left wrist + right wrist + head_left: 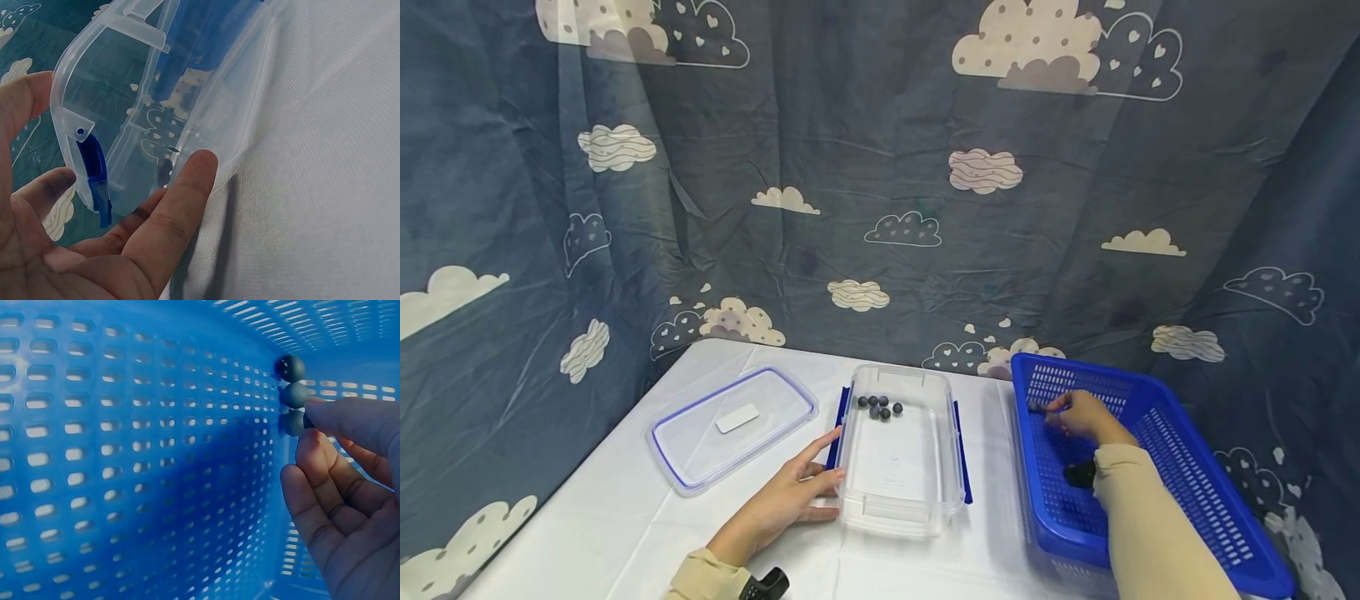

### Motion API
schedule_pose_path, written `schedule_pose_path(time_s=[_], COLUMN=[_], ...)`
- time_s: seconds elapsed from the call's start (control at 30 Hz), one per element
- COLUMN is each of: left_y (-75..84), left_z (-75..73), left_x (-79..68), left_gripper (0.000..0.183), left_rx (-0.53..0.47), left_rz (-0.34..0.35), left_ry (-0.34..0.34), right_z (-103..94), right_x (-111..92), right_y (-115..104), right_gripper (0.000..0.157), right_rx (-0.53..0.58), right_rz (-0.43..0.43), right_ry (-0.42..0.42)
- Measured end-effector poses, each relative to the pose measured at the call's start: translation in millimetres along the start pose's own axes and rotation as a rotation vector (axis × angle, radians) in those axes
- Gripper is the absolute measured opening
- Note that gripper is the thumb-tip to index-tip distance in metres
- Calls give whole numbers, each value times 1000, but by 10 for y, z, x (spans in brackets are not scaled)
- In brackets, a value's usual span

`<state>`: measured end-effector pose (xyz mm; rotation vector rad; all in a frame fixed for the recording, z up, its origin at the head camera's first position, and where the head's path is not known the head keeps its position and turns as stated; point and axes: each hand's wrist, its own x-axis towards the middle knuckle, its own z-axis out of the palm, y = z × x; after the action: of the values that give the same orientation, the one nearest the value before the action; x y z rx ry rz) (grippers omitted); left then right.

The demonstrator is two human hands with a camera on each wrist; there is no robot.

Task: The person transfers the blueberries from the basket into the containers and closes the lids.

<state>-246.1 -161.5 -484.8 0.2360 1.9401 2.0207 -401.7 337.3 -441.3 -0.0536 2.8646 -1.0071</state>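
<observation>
In the head view a clear plastic container (917, 467) with blue side latches stands uncovered on the table, several blueberries (885, 414) gathered toward its far left. My left hand (786, 500) rests along its left wall, fingers extended and fingertips at the side; the left wrist view has them around a blue latch (97, 178). Inside the blue basket (1045, 517) reaches my right hand (1081, 417). Thumb and fingertips pinch a blueberry (308, 421), mostly covered by the thumb. Right beside it, loose blueberries (290, 368) lie in a row along the basket's edge.
A clear lid (700, 442) with a blue seal and a white label lies on the white table (632, 517) left of the container. The basket's perforated walls rise around the right hand. A dark cloud-patterned curtain (850, 125) hangs behind and beside the table.
</observation>
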Motion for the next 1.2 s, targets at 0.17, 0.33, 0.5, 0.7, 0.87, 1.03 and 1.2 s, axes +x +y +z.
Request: schedule_pose_path(time_s=[0.17, 0.33, 0.5, 0.7, 0.87, 1.03, 1.2], left_y=[4, 8, 6, 0, -5, -12, -20], left_z=[2, 6, 3, 0, 0, 2, 3], left_x=[-3, -2, -3, -5, -4, -2, 0], left_gripper=[76, 75, 76, 77, 77, 78, 77], left_rx=[10, 21, 18, 15, 18, 18, 15], left_rz=[-1, -1, 2, 5, 6, 5, 6], left_ry=[-1, -2, -6, -5, -1, 1, 4], right_z=[-71, -143, -205, -276, -306, -319, -321], right_x=[-30, -48, -69, -42, -21, -52, -70], right_y=[-65, -138, -247, -385, -500, -667, -831], right_gripper=[22, 26, 27, 27, 31, 32, 32], right_rx=[-7, -16, -43, -31, -50, -64, -69], right_rz=[-3, -41, -70, -101, -145, -173, -192], right_ry=[3, 10, 16, 22, 37, 42, 44])
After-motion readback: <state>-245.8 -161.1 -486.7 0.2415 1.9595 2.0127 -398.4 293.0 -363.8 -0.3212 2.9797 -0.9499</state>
